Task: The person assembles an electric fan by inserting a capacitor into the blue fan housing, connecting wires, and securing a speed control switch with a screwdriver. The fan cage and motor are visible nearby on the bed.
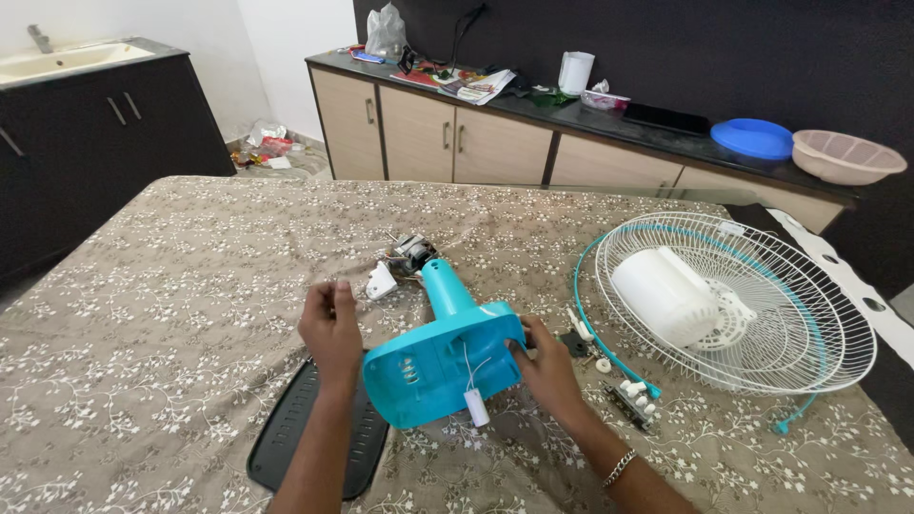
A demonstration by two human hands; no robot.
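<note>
A turquoise fan base (440, 362) lies tipped on the patterned tablecloth, its neck pointing away from me toward a small motor (411, 253) with wires and a white plastic piece (381, 283). My right hand (545, 368) grips the base's right edge. My left hand (330, 326) hovers just left of the base, fingers together and slightly curled, holding nothing. A small white part (476, 407) dangles on thin wires from the base's underside. A black oval cover plate (319, 433) lies under my left forearm.
A white wire fan guard (762, 305) with a white blade hub lies at the right, with small screws and parts (624, 390) beside it. Behind the table stands a counter (590, 119) with a blue lid, a pink bowl, a white cup and papers. A sink cabinet (86, 114) is at the far left.
</note>
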